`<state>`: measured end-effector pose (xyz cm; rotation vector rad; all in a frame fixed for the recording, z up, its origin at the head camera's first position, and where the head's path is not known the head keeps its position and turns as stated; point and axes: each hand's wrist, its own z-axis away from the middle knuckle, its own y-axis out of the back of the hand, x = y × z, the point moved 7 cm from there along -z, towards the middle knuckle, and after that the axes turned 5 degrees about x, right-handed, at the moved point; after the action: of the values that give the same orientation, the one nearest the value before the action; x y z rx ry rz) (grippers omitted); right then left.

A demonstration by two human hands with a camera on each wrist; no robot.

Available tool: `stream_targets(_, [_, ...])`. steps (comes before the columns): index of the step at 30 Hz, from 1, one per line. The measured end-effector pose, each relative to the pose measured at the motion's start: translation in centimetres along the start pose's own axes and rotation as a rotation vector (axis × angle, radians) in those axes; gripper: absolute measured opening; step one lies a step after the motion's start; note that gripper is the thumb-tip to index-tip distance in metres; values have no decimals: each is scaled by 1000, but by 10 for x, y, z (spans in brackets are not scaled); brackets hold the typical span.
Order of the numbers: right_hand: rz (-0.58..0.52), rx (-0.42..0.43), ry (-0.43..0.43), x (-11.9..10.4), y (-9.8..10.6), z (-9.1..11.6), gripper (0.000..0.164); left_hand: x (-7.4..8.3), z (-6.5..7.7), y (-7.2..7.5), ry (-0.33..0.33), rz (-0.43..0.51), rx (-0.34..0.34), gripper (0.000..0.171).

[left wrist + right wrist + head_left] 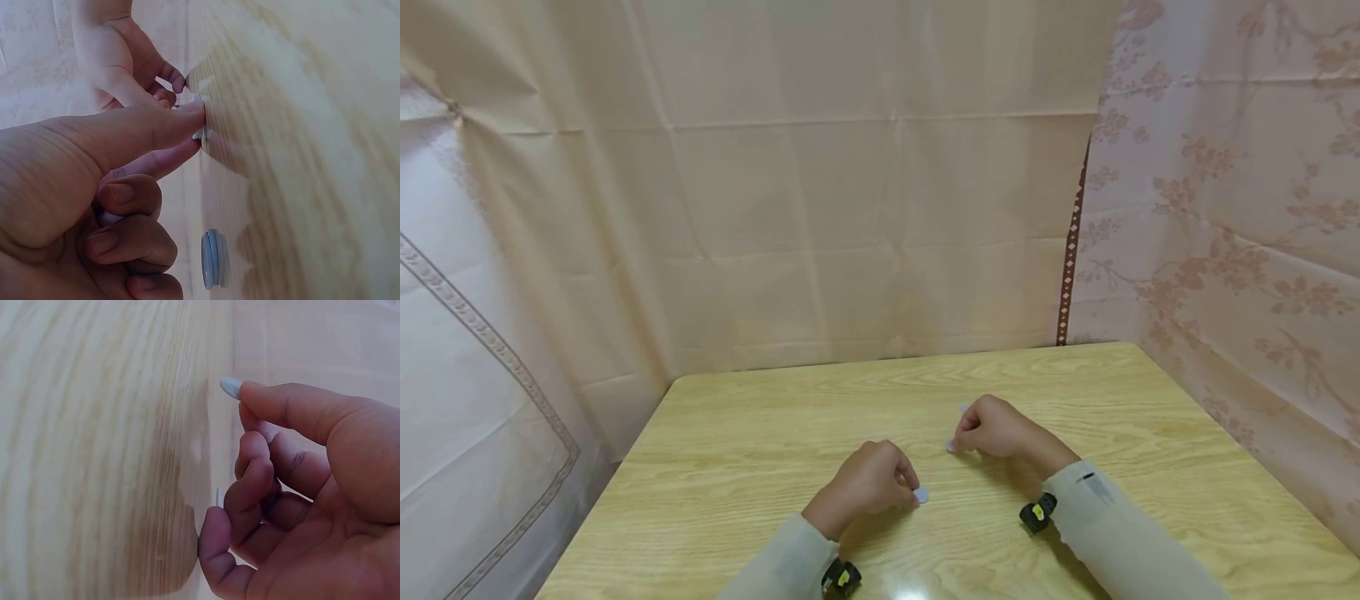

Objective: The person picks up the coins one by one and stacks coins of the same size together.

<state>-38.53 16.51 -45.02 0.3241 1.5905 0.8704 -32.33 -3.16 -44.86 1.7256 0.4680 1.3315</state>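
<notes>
My left hand (pixel 868 479) pinches a small pale round disc (pixel 921 495) between thumb and index finger, low over the wooden table (pixel 737 467). Its other fingers curl in toward the palm, as the left wrist view shows. Farther right, my right hand (pixel 1000 427) holds another pale disc (pixel 230 387) by its edge, thumb against fingers. Behind that hand, a pale piece (pixel 964 408) lies on the table, mostly hidden by the knuckles. In the left wrist view, a round bluish-white piece with a layered edge (pixel 212 259) appears beyond the curled fingers.
A beige curtain (pixel 850 208) hangs along the table's far edge, and a flowered curtain (pixel 1262 250) on the right side. Whitish cloth with a patterned band (pixel 497 342) hangs at the left. Black wrist cameras (pixel 1037 512) are strapped over the sleeves.
</notes>
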Motion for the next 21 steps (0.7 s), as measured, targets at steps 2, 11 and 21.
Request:
stream_targets(2, [-15,-6,0,2,1,3,18,0,0,0,3,-1,-2,14])
stream_targets(11, [-36,-61,-14,1,1,20,16,-1,0,0,8,-9,5,15])
stream_targets(21, [-61,-127,11,-6,1,38,17,0,1,0,8,-14,0,15])
